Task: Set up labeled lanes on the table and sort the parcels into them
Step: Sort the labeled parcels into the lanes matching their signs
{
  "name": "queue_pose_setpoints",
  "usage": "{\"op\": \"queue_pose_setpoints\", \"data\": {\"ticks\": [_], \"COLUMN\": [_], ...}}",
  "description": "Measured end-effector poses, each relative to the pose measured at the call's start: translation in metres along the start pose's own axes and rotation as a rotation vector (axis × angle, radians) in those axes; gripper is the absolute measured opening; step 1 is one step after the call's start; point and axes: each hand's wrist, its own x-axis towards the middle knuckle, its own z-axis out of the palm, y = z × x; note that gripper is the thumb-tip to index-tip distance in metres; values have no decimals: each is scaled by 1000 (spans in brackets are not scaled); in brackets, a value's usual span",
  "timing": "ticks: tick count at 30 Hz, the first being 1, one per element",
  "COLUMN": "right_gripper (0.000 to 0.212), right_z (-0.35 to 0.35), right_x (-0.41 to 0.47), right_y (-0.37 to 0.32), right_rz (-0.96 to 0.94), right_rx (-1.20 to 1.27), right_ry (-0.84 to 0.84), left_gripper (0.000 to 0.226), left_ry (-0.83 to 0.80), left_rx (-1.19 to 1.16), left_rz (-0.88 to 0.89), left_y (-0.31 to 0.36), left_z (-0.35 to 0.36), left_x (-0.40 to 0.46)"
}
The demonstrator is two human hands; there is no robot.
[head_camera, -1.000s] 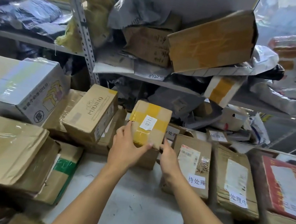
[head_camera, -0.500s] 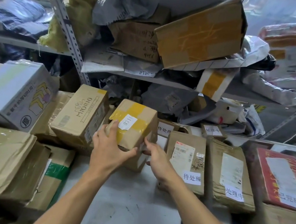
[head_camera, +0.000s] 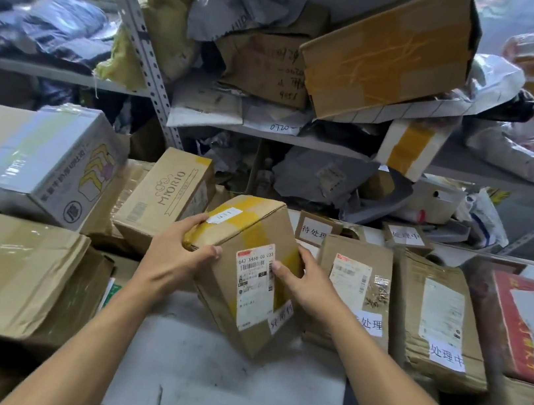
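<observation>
Item: small parcel (head_camera: 248,269), brown carton w/ yellow tape.
Location: off the counter (head_camera: 197,382), tilted, held over the bare middle strip, between the MIORIO box (head_camera: 162,200) on the left and the lane parcels on the right.

Hands: our left hand (head_camera: 174,254) wraps the upper-left corner, thumb on the near face; our right hand (head_camera: 305,284) clamps the right edge, thumb on the shipping label (head_camera: 254,280). Both firmly on the parcel.

Change vs. 1 s back: then it sat upright on the stack behind, top face w/ the small white sticker toward us. Now we've lifted it, pulled it nearer and tipped it so the label face shows; the sticker (head_camera: 224,215) has rolled to the top.

Meaning: we judge this the read-the-label step, placement not done.

Lanes: two white tags reading 待处理 (head_camera: 314,233) (head_camera: 368,323) and two reading 处理中 (head_camera: 406,236) (head_camera: 447,355), w/ cartons under them. A red parcel (head_camera: 524,327) sits far right, tag cut off. Lanes look set up; next, we reckon, pick a lane per the label.
</observation>
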Motion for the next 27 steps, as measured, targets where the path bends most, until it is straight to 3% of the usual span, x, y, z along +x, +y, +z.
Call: {"op": "queue_pose_setpoints", "data": {"ticks": [6, 10, 15, 19, 21, 27], "right_gripper": [73, 102, 100, 120, 109, 83], "right_z": [-8, -9, 4, 19, 27, 26], "right_x": [-10, -21, -39, -60, -71, -100], "right_y": [-5, -17, -16, -18, -17, -5], "right_rz": [28, 57, 55, 81, 90, 71], "right_rx": [176, 351, 605, 666, 685, 782], "right_ry": [-78, -308, -514, -460, -397, -208], "left_gripper": [70, 67, 66, 68, 75, 63], "left_ry": [-125, -243, -419, -496, -473, -320], "left_rx": [-75, -130, -216, -277, -329, -441], "left_rz": [29, 57, 31, -23, -83, -148], "left_y": [8, 16, 22, 19, 14, 22], "left_z": [-29, -60, -87, -78, -67, -29], "left_x": [-5, -3, 7, 10, 7, -22]}}
